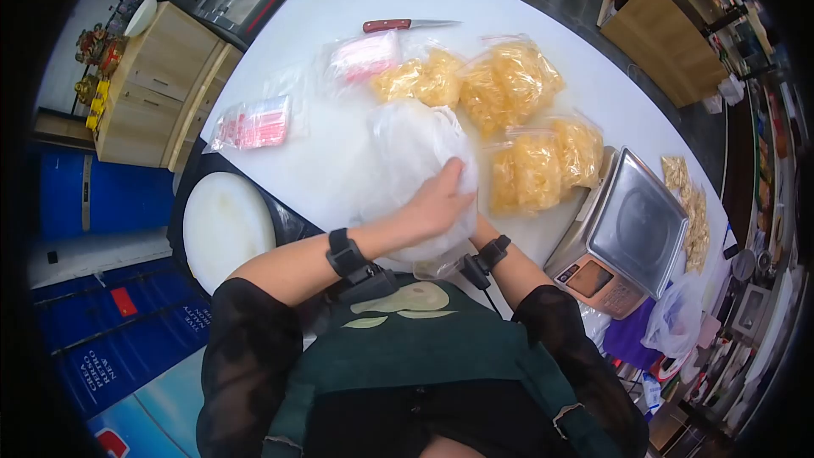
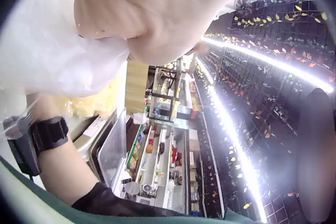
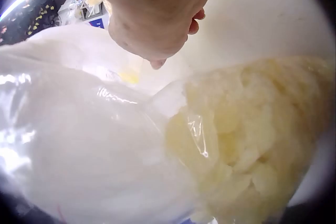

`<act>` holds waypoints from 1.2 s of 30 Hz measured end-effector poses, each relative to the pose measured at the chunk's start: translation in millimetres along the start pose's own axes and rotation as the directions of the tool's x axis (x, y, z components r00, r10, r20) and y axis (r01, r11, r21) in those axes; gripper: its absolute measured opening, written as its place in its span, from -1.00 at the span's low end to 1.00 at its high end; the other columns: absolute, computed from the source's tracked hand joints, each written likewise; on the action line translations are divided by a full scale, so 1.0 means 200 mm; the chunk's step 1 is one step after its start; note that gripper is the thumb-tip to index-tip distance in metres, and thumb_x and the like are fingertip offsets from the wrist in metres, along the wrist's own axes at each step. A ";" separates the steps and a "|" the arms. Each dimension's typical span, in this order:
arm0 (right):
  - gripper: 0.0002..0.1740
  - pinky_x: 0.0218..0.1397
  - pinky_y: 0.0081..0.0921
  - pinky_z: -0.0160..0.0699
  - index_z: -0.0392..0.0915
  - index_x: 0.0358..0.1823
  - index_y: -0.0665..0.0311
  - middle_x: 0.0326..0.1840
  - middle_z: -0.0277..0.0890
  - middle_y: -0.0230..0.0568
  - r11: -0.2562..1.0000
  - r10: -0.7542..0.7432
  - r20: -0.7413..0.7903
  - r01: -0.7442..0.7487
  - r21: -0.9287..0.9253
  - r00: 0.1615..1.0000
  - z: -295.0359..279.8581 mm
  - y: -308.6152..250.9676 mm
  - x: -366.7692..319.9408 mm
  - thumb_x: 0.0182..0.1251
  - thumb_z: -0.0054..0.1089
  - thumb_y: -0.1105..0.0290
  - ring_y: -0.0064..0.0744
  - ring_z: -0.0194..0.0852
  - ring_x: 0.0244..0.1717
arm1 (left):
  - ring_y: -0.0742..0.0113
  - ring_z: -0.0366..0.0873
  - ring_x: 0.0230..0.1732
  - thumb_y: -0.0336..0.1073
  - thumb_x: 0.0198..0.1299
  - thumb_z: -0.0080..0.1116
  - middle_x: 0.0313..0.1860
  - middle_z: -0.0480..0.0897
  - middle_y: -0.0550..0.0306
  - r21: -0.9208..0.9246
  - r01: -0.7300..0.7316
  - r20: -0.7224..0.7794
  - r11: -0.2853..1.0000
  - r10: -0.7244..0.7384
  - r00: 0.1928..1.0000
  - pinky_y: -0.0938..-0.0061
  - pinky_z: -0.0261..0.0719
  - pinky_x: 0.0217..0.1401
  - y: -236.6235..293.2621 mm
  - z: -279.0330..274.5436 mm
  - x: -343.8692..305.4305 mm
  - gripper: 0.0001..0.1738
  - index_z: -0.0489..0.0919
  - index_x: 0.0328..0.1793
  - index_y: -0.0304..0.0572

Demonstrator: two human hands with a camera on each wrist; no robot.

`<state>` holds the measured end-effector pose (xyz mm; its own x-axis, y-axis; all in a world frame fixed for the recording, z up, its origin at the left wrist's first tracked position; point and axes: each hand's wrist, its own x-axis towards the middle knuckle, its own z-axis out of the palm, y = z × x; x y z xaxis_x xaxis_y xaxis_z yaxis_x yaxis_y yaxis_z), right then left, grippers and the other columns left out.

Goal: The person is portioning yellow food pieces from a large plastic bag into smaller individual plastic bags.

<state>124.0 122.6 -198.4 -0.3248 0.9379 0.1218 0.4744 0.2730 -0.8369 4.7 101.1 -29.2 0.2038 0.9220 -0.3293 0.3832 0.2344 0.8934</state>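
A translucent white plastic bag (image 1: pixel 415 136) stands puffed up at the near middle of the white table. My left hand (image 1: pixel 437 199) grips its right side; in the left wrist view, the left hand (image 2: pixel 142 11) lies right against the white film. The bag covers my right hand in the head view. In the right wrist view, the right hand (image 3: pixel 157 19) is above the bag film (image 3: pixel 94 145), fingertips curled in, and I cannot tell what they hold. Beside the film there, a clear bag of pale yellow pieces (image 3: pixel 252 140) fills the lower right.
Several clear bags of yellow pieces (image 1: pixel 513 80) lie beyond and right of the white bag. Packets of pink-marked bags (image 1: pixel 254 125) lie left, a red-handled knife (image 1: pixel 387 25) at the back. A scale (image 1: pixel 632 225) stands right; a round white board (image 1: pixel 227 233) is near my left forearm.
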 end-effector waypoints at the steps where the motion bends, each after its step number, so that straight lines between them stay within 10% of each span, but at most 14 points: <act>1: -0.78 -0.32 -0.08 0.53 0.52 -0.23 0.30 -0.39 0.61 -0.03 0.998 -0.032 0.001 0.032 -0.061 0.999 -0.01 -0.01 0.02 0.27 0.21 0.28 0.04 0.62 -0.35 | -0.17 0.55 0.13 -0.25 0.34 0.07 0.09 0.54 -0.39 -0.062 -0.016 -0.003 0.998 0.016 1.000 0.18 0.47 0.18 -0.01 -0.04 0.01 -0.53 0.27 0.25 -0.38; 6: -0.70 -0.36 -0.09 0.51 0.51 -0.23 0.32 -0.36 0.60 0.00 0.964 -0.057 -0.028 0.048 -0.263 0.998 -0.05 -0.14 0.07 0.28 0.26 0.20 0.08 0.58 -0.37 | 0.38 0.40 0.28 -0.30 0.40 0.11 0.31 0.46 0.07 -0.386 0.052 -0.168 0.921 -0.126 0.978 0.49 0.39 0.34 0.15 -0.41 -0.08 -0.36 0.19 0.50 -0.44; 9: -0.65 -0.37 -0.10 0.51 0.50 -0.23 0.32 -0.36 0.60 0.00 0.959 -0.067 -0.021 0.058 -0.277 0.998 -0.05 -0.13 0.07 0.28 0.27 0.14 0.08 0.57 -0.37 | 0.48 0.62 -0.07 -0.29 0.40 0.10 -0.01 0.63 0.17 -0.483 0.002 -0.198 0.876 -0.112 0.974 0.53 0.61 0.02 0.10 -0.72 -0.07 -0.65 0.45 0.24 -0.25; 18: -0.64 -0.39 -0.12 0.51 0.50 -0.24 0.31 -0.36 0.61 -0.03 0.961 -0.036 0.034 0.044 -0.274 0.999 -0.03 -0.15 0.10 0.26 0.30 0.13 0.06 0.58 -0.39 | 0.29 0.52 0.15 -0.21 0.43 0.04 0.10 0.56 -0.03 -0.112 0.071 -0.249 0.991 -0.097 0.964 0.38 0.52 0.20 0.10 -1.03 -0.16 -0.68 0.48 0.26 0.01; 20: -0.63 -0.39 -0.12 0.51 0.49 -0.26 0.30 -0.37 0.60 -0.03 0.957 -0.041 0.047 0.053 -0.285 0.998 -0.03 -0.12 0.10 0.26 0.30 0.11 0.06 0.58 -0.39 | 0.13 0.40 0.31 -0.18 0.36 0.11 0.17 0.50 -0.11 0.452 -0.240 -0.060 0.859 0.297 0.953 0.31 0.40 0.35 0.10 -1.00 -0.17 -0.62 0.47 0.28 0.06; 22: -0.63 -0.39 -0.12 0.51 0.48 -0.27 0.30 -0.38 0.60 -0.03 0.954 -0.044 0.059 0.060 -0.293 0.997 -0.01 -0.13 0.12 0.26 0.29 0.10 0.07 0.58 -0.40 | -0.20 0.36 0.34 -0.18 0.20 0.24 0.33 0.40 -0.22 0.663 -0.261 0.070 0.702 0.289 0.955 0.13 0.36 0.40 0.13 -0.94 -0.19 -0.54 0.50 0.24 0.06; 28: -0.64 -0.37 -0.10 0.53 0.48 -0.32 0.26 -0.40 0.60 -0.04 0.925 -0.027 0.053 0.045 -0.377 0.998 -0.05 -0.24 0.11 0.25 0.28 0.09 0.06 0.60 -0.41 | -0.23 0.30 0.39 -0.46 -0.01 0.17 0.50 0.16 -0.18 0.658 -0.054 -0.176 0.751 0.222 0.959 0.16 0.36 0.40 0.07 -0.82 -0.13 -0.41 0.42 0.25 -0.30; 36: -0.62 -0.33 -0.06 0.55 0.51 -0.34 0.34 -0.45 0.60 0.03 0.924 0.062 0.196 0.018 -0.383 0.979 -0.08 -0.30 0.07 0.28 0.27 0.10 0.08 0.62 -0.40 | -0.07 0.20 0.49 -0.52 -0.06 0.12 0.51 0.18 -0.13 0.576 -0.177 -0.140 0.798 0.309 0.941 0.29 0.25 0.47 0.05 -0.79 -0.16 -0.41 0.36 0.20 -0.50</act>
<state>103.9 123.0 -137.3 -0.4491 0.8927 -0.0372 0.7454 0.3513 -0.5665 -141.0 122.2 38.3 0.1841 0.9829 0.0089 0.7887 -0.1531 0.5955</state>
